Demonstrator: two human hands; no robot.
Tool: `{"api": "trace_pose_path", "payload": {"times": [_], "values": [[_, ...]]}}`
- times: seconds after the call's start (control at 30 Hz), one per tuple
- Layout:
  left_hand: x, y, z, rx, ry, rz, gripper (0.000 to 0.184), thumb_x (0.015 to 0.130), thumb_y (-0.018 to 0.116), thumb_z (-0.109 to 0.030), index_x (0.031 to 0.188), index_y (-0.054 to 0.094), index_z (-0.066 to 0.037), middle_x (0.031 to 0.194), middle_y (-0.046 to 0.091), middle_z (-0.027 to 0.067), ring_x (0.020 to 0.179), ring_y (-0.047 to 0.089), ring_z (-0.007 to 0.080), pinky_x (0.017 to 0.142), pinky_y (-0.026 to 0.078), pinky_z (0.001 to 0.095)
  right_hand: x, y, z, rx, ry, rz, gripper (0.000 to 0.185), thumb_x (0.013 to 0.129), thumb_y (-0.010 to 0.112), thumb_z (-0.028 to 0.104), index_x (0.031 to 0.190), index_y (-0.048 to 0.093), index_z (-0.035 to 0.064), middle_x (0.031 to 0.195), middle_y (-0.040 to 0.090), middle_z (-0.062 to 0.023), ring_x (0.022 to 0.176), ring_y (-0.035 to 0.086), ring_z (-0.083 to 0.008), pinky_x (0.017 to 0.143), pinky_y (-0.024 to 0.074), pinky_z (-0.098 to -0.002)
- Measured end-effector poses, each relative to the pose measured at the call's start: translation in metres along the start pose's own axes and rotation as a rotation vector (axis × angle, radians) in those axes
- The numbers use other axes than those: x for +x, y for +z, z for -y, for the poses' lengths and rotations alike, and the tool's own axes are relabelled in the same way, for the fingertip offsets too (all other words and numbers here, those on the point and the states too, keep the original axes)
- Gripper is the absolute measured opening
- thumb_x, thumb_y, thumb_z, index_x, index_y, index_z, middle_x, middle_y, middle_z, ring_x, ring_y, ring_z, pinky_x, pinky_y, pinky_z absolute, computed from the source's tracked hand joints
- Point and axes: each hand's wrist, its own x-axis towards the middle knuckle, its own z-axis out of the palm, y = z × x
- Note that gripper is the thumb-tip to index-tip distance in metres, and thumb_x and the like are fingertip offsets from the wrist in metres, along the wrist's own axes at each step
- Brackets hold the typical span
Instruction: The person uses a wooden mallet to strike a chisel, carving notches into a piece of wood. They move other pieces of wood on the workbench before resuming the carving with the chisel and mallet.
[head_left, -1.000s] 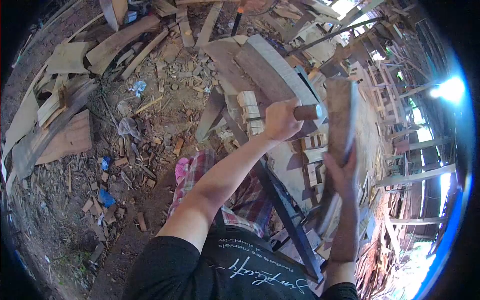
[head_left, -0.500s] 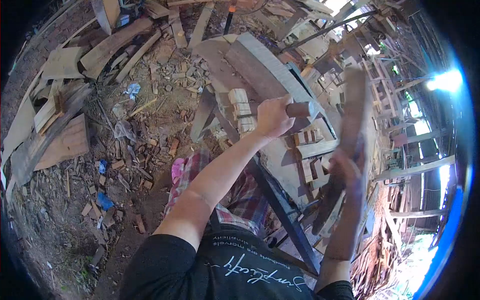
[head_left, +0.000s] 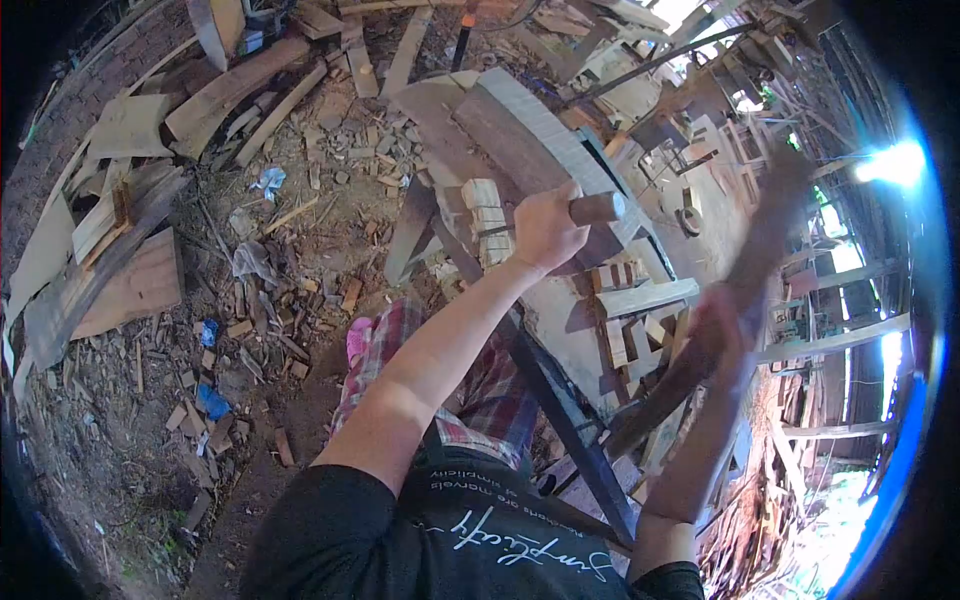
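My left hand [head_left: 548, 232] is closed around a short round wooden handle [head_left: 597, 208], above the workbench; the rest of that tool is mostly hidden by the fist. On the right, my right hand [head_left: 728, 325] grips a long dark piece of wood [head_left: 775, 215], blurred by motion, which slants from upper right to lower left. Beneath my left hand lies a thick wooden slab [head_left: 550, 130] on the bench. Small notched blocks [head_left: 486, 212] sit left of the fist, and a pale wooden bar [head_left: 648, 298] rests on more cut pieces to its right.
A dark bench leg [head_left: 570, 425] slants close in front of my body. Scrap wood and chips cover the ground at left, with large curved offcuts [head_left: 130, 125] and a brown board [head_left: 130, 285]. Wooden frames [head_left: 745, 150] and stacked sticks [head_left: 780, 430] stand at right.
My right hand has moved right with the long piece, whose upper end has swung from near upright to leaning far right. My left hand has shifted slightly left, still closed on the handle.
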Motion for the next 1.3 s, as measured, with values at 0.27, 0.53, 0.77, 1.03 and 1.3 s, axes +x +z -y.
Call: {"api": "trace_pose_path", "payload": {"times": [0.27, 0.53, 0.77, 1.03, 1.3], "values": [[0.005, 0.004, 0.0, 0.031, -0.019, -0.004, 0.016, 0.074, 0.068, -0.018, 0.079, 0.055, -0.011, 0.069, 0.063, 0.014, 0.069, 0.064, 0.0386, 0.06, 0.048, 0.048, -0.002, 0.043, -0.058, -0.406, -0.168, 0.04, 0.051, 0.08, 0.072, 0.024, 0.121, 0.049, 0.0035, 0.086, 0.058, -0.0093, 0.065, 0.06, -0.0186, 0.055, 0.0491, -0.0321], [0.006, 0.007, -0.006, 0.083, -0.047, 0.074, 0.017, 0.071, 0.07, -0.018, 0.081, 0.057, -0.011, 0.07, 0.064, 0.0147, 0.072, 0.064, 0.0386, 0.063, 0.049, 0.0479, -0.006, 0.027, 0.004, 0.434, -0.12, 0.065, 0.056, 0.079, 0.07, 0.01, 0.129, 0.045, 0.0037, 0.084, 0.059, -0.0068, 0.061, 0.057, -0.0154, 0.053, 0.0488, -0.0279], [0.007, 0.01, 0.0, 0.114, -0.02, 0.139, 0.022, 0.069, 0.069, -0.02, 0.084, 0.057, -0.009, 0.07, 0.063, 0.016, 0.071, 0.064, 0.0385, 0.064, 0.048, 0.0489, 0.0, 0.057, -0.064, 0.013, 0.075, 0.163, 0.053, 0.081, 0.067, 0.014, 0.128, 0.045, 0.0021, 0.083, 0.058, -0.0066, 0.061, 0.057, -0.0144, 0.053, 0.047, -0.0263], [0.0, 0.023, 0.003, 0.161, 0.027, 0.184, 0.028, 0.066, 0.072, -0.019, 0.089, 0.06, -0.01, 0.072, 0.065, 0.0152, 0.074, 0.065, 0.0363, 0.065, 0.049, 0.0462, -0.023, 0.05, -0.017, 0.216, -0.049, -0.049, 0.046, 0.083, 0.067, 0.01, 0.12, 0.041, 0.0048, 0.078, 0.057, -0.0086, 0.056, 0.058, -0.0173, 0.047, 0.048, -0.0305], [0.033, -0.06, 0.011, -0.661, -0.134, -0.193, 0.017, 0.079, 0.076, -0.014, 0.084, 0.062, -0.005, 0.072, 0.061, 0.0001, 0.065, 0.058, 0.0101, 0.059, 0.049, 0.0296, -0.042, 0.063, -0.053, 0.2, 0.012, 0.064, 0.06, 0.08, 0.07, 0.008, 0.13, 0.038, 0.0023, 0.089, 0.059, -0.0106, 0.062, 0.061, -0.0171, 0.053, 0.052, -0.0294]]}}
